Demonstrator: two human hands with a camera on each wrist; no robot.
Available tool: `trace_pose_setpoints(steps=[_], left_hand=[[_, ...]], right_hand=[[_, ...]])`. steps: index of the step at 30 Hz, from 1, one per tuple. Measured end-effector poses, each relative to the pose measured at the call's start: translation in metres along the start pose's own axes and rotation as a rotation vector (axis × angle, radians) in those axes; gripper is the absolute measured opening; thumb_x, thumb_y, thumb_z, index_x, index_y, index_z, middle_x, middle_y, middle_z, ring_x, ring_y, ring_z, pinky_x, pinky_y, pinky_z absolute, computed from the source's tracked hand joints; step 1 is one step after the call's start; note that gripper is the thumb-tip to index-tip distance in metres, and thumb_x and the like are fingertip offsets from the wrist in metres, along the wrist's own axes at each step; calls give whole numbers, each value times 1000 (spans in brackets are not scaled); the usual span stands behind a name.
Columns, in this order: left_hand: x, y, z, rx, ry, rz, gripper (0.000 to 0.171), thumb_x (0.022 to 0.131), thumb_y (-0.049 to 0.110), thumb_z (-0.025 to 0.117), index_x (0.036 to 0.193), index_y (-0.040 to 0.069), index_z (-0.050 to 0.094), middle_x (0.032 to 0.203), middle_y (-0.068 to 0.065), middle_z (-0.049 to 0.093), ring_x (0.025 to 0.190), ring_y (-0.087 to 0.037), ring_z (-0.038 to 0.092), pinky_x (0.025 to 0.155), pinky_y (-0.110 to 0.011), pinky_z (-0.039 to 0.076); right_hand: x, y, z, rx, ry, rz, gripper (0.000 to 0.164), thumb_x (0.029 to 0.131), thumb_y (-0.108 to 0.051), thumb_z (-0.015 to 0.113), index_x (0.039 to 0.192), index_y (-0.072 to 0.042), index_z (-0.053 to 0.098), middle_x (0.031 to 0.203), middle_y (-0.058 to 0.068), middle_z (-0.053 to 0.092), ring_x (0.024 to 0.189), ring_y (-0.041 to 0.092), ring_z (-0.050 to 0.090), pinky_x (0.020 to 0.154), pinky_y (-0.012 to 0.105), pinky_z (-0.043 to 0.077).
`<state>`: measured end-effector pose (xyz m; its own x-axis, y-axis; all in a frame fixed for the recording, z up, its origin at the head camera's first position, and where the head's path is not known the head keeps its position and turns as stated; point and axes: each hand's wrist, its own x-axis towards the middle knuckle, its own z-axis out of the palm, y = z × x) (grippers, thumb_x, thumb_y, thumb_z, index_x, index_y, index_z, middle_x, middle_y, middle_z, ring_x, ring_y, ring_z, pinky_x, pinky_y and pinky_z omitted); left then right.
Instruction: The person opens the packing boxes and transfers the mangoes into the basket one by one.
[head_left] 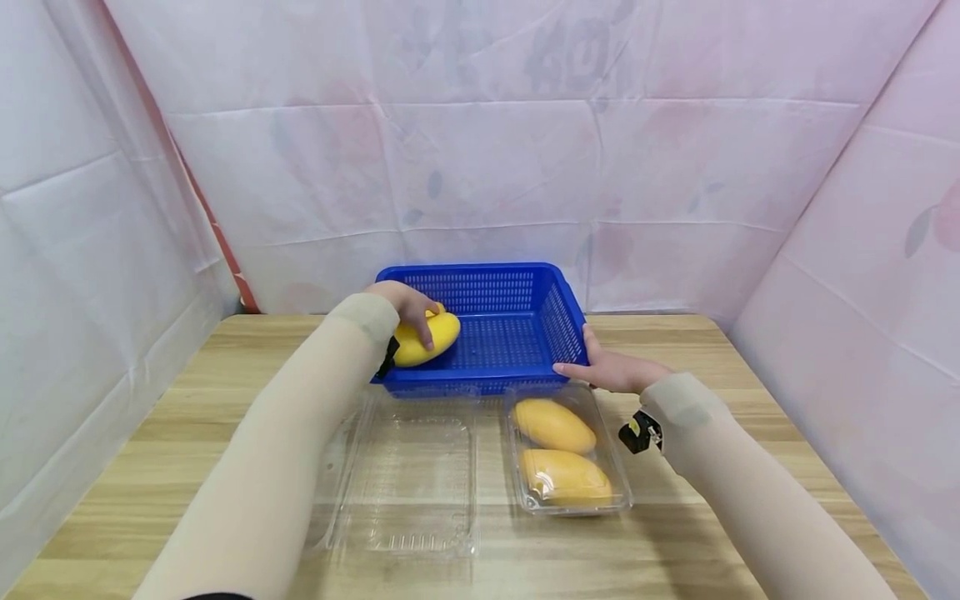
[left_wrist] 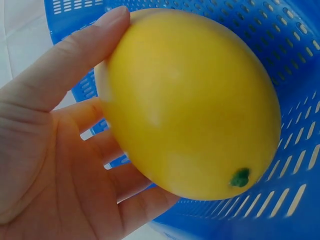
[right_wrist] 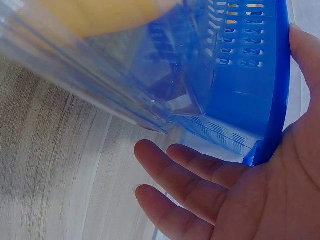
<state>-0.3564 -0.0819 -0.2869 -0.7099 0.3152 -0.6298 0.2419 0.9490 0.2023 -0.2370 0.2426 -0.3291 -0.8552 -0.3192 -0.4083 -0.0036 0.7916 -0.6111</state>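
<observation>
My left hand (head_left: 407,307) grips a yellow mango (head_left: 435,340) at the left end of the blue basket (head_left: 498,382). In the left wrist view the thumb lies on one side of the mango (left_wrist: 190,100) and the fingers reach behind it; a green stem spot shows at its lower end. Behind it in the head view, part of another yellow fruit (head_left: 437,309) is visible. My right hand (head_left: 622,371) touches the basket's front right corner, fingers spread and fairly straight, the corner lying between them in the right wrist view.
A clear plastic box (head_left: 517,475) holding two orange-yellow mangoes (head_left: 564,477) stands before the basket, near my right hand. To its left a clear container (head_left: 420,483) lies open on the wooden table (head_left: 187,433). Patterned white cloth (head_left: 487,167) hangs behind and at both sides.
</observation>
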Motion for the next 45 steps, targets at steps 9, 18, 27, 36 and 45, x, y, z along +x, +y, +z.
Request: trace_pose_setpoints(steps=[9, 18, 27, 36, 45], left_hand=[[3, -2, 4, -77, -18, -53, 89, 71, 46, 77, 145, 28, 33, 152, -12, 20, 128, -31, 30, 104, -48, 29], [1, -1, 4, -82, -23, -57, 85, 72, 46, 77, 144, 28, 35, 148, -13, 27, 123, -29, 38, 103, -46, 31], [1, 3, 7, -32, -14, -85, 85, 70, 47, 78, 144, 29, 38, 149, -9, 28, 129, -29, 34, 104, -47, 29], [-1, 10, 9, 88, -36, -90, 85, 73, 48, 75, 145, 26, 36, 151, -8, 26, 133, -28, 27, 106, -47, 25], [1, 21, 10, 75, 7, -186, 88, 65, 46, 82, 142, 29, 42, 147, -8, 30, 126, -26, 32, 103, -44, 33]], right_hand=[[1, -3, 2, -8, 7, 14, 109, 89, -61, 45, 138, 0, -31, 148, 30, -16, 135, 46, 4, 104, 61, 13], [0, -4, 2, -16, 8, 12, 109, 89, -61, 45, 138, 1, -31, 148, 31, -14, 135, 46, 6, 105, 60, 13], [2, -3, 2, -7, -5, 13, 110, 89, -62, 44, 138, 0, -31, 148, 29, -19, 136, 45, 3, 105, 61, 14], [3, -1, 3, -8, -3, 11, 109, 88, -63, 44, 138, 0, -31, 148, 29, -19, 136, 45, 0, 105, 61, 11], [2, -2, 4, -21, 11, 19, 110, 88, -64, 43, 137, 1, -31, 148, 29, -18, 136, 45, 2, 105, 61, 12]])
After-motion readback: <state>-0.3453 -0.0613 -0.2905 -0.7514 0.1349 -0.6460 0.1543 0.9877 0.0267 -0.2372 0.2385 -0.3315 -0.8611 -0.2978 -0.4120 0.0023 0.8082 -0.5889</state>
